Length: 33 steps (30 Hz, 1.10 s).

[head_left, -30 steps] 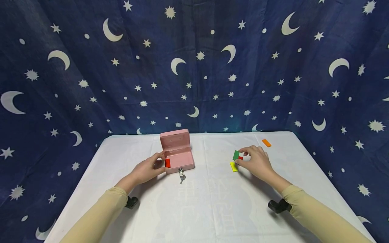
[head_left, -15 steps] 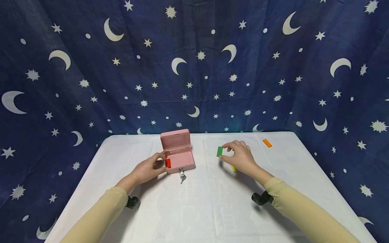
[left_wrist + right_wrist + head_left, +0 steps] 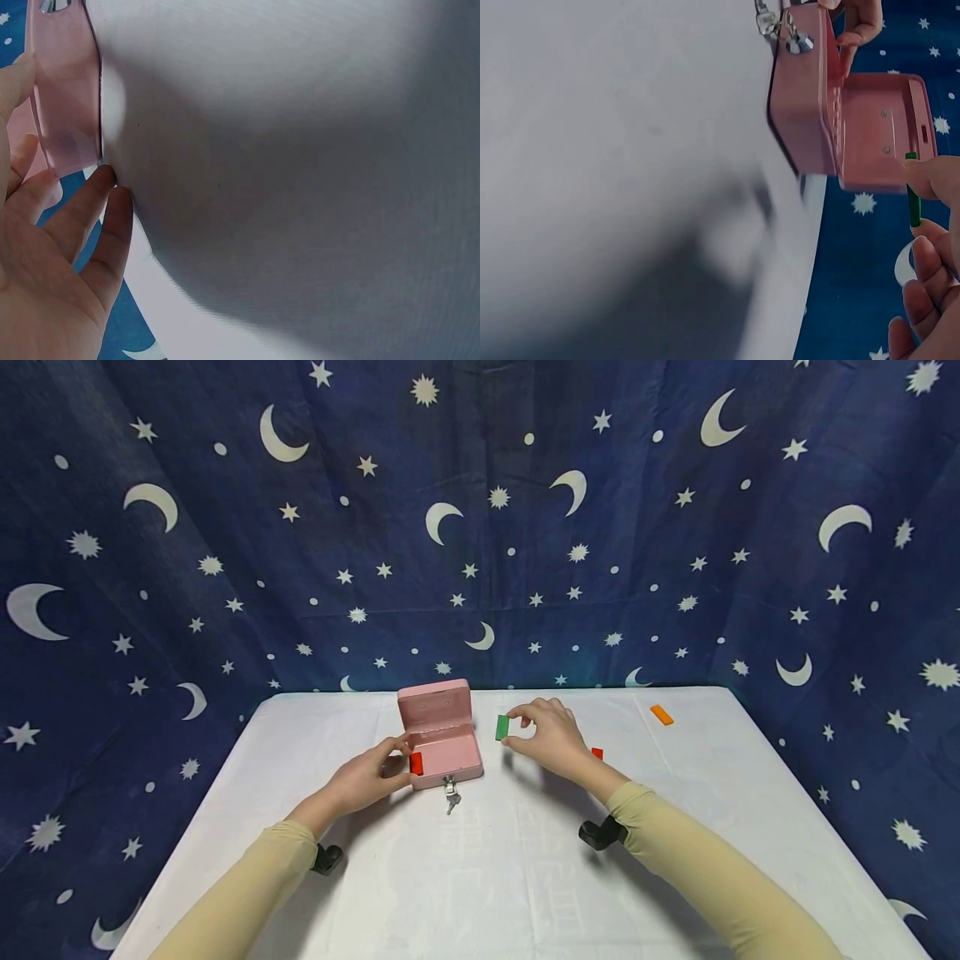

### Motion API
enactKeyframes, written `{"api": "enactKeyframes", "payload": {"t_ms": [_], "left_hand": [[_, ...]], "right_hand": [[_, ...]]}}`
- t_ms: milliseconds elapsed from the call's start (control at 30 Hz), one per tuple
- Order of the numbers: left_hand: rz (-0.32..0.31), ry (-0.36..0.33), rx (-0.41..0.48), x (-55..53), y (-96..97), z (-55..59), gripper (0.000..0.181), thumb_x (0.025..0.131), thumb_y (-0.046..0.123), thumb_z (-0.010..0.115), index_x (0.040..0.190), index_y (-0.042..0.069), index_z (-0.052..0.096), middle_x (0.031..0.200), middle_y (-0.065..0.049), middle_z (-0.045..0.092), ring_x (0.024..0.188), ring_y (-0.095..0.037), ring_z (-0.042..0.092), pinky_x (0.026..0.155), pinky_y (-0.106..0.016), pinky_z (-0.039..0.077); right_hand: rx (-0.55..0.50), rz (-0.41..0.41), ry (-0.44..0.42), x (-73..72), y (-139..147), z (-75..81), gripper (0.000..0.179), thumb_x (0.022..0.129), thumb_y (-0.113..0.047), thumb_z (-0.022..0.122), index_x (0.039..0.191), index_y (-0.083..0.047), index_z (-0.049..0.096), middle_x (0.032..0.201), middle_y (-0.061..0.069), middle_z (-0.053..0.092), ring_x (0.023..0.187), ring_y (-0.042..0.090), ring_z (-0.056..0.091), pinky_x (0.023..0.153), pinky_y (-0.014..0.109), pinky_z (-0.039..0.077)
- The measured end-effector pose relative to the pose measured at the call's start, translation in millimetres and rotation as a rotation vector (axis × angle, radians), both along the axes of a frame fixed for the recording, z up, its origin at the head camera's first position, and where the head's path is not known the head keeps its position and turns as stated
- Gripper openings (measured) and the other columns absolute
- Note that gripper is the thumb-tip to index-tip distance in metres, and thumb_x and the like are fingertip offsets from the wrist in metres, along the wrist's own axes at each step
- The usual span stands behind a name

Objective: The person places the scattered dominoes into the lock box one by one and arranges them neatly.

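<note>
An open pink cash box point(image 3: 446, 750) stands left of the table's middle, its lid raised at the back and a key hanging from its front lock point(image 3: 450, 785). My left hand point(image 3: 371, 774) grips the box's left end, thumb at the front corner and fingers toward the back. Just inside that end is a red block point(image 3: 416, 764). My right hand point(image 3: 551, 739) pinches a thin green block point(image 3: 502, 727) between thumb and fingertips, held upright just right of the box. In the right wrist view the green block point(image 3: 913, 191) appears edge-on, overlapping the lid.
Another red block point(image 3: 597, 753) lies on the white tabletop point(image 3: 480, 893) behind my right wrist. Farther back to the right is an orange block point(image 3: 662, 715). A dark blue curtain point(image 3: 480, 527) with moons and stars surrounds the table's back and sides.
My right hand has carried the green block leftward from beside the other blocks to near the box. The yellow block has become hidden behind the right arm. My left hand stays put.
</note>
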<state>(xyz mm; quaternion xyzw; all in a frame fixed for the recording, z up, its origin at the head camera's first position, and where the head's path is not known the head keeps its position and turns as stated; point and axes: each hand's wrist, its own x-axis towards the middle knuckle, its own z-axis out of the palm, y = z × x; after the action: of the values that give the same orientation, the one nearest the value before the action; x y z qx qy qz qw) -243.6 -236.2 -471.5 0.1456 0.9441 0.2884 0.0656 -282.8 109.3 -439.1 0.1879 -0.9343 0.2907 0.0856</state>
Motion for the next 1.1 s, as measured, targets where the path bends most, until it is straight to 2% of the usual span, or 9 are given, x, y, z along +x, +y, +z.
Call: {"api": "enactKeyframes", "payload": {"t_ms": [300, 467, 633, 900, 1100], "left_hand": [[0.009, -0.005, -0.009, 0.1, 0.5, 0.2, 0.045, 0.093, 0.046, 0.071, 0.127, 0.021, 0.054, 0.162, -0.001, 0.037, 0.132, -0.027, 0.055, 0.105, -0.055, 0.044], [0.002, -0.005, 0.012, -0.1, 0.6, -1.0, 0.044, 0.093, 0.046, 0.072, 0.125, 0.021, 0.054, 0.161, -0.001, 0.038, 0.13, -0.027, 0.057, 0.105, -0.054, 0.044], [0.01, -0.01, 0.009, -0.5, 1.2, -0.3, 0.044, 0.093, 0.045, 0.072, 0.125, 0.021, 0.054, 0.162, -0.002, 0.037, 0.131, -0.027, 0.057, 0.106, -0.055, 0.044], [0.02, -0.03, 0.014, -1.8, 1.6, 0.3, 0.045, 0.093, 0.045, 0.072, 0.126, 0.021, 0.053, 0.161, -0.004, 0.038, 0.131, -0.03, 0.056, 0.106, -0.057, 0.044], [0.024, -0.033, 0.022, -2.6, 1.8, -0.8, 0.044, 0.093, 0.044, 0.072, 0.125, 0.021, 0.053, 0.16, -0.005, 0.04, 0.13, -0.03, 0.057, 0.105, -0.057, 0.044]], "right_hand": [[0.009, 0.069, 0.007, -5.4, -29, -1.2, 0.041, 0.081, -0.039, 0.083, 0.117, -0.022, 0.074, 0.09, -0.001, 0.059, 0.091, 0.018, 0.044, 0.08, 0.036, 0.036], [0.004, 0.129, 0.007, -9.6, -45, -5.6, 0.042, 0.081, -0.037, 0.084, 0.119, -0.021, 0.073, 0.091, 0.004, 0.061, 0.089, 0.017, 0.043, 0.081, 0.037, 0.036], [-0.013, 0.177, -0.039, -12.6, -62, -7.0, 0.044, 0.079, -0.039, 0.085, 0.116, -0.018, 0.073, 0.094, 0.006, 0.063, 0.09, 0.017, 0.043, 0.081, 0.036, 0.036], [0.085, 0.227, -0.056, -20.0, -86, -11.0, 0.041, 0.079, -0.041, 0.082, 0.115, -0.022, 0.075, 0.087, -0.009, 0.059, 0.088, 0.013, 0.045, 0.076, 0.031, 0.038], [0.173, 0.249, -0.078, -24.4, -98, -15.6, 0.04, 0.081, -0.043, 0.082, 0.115, -0.023, 0.075, 0.086, -0.009, 0.058, 0.089, 0.013, 0.046, 0.076, 0.031, 0.039]]}}
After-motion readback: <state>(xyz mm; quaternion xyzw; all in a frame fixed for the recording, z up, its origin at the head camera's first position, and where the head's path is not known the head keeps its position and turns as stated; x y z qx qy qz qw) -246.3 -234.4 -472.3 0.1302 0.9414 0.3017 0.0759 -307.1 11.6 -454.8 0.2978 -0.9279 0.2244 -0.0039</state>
